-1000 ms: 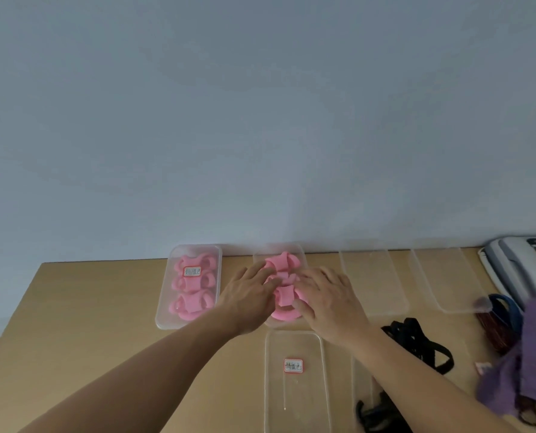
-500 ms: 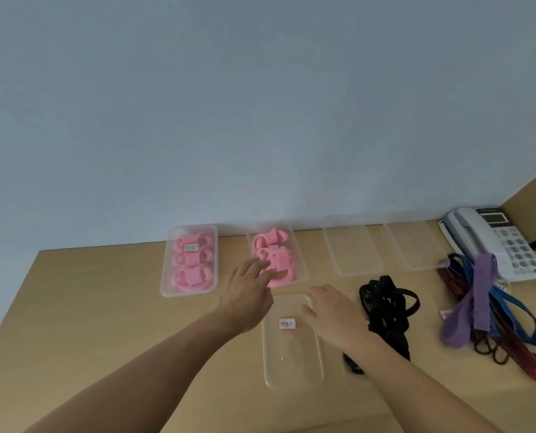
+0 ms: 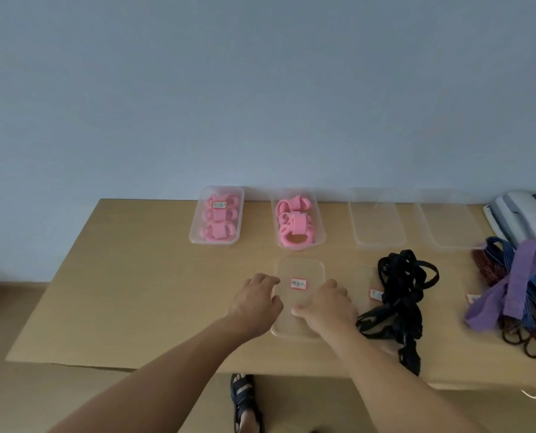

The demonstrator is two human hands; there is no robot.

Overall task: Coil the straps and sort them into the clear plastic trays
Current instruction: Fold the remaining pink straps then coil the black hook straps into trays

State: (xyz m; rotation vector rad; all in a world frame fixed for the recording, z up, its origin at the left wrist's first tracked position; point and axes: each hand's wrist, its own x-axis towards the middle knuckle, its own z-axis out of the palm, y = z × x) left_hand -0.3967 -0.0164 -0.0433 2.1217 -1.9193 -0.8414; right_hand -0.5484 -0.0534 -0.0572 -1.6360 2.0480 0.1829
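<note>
A clear plastic tray (image 3: 301, 267) with a red-edged label lies at the front middle of the wooden table (image 3: 135, 292). My left hand (image 3: 255, 304) grips its left edge and my right hand (image 3: 327, 307) grips its right edge, thumbs over the tray. Coiled pink straps (image 3: 218, 220) fill the back left tray (image 3: 194, 234), and more pink coils (image 3: 294, 226) sit in the tray beside it (image 3: 321, 234). Loose black straps (image 3: 397, 292) lie just right of my right hand.
Two empty clear trays (image 3: 376, 220) (image 3: 447, 223) stand at the back right. A purple strap (image 3: 516, 285) lies over blue and dark red straps (image 3: 485, 267) at the far right, beside a white telephone (image 3: 519, 214). A sandalled foot (image 3: 244, 401) shows below the table's front edge.
Both hands left the pink coils in the back tray and drew back to the labelled front tray, now gripping its sides. The camera view pulled back and tilted.
</note>
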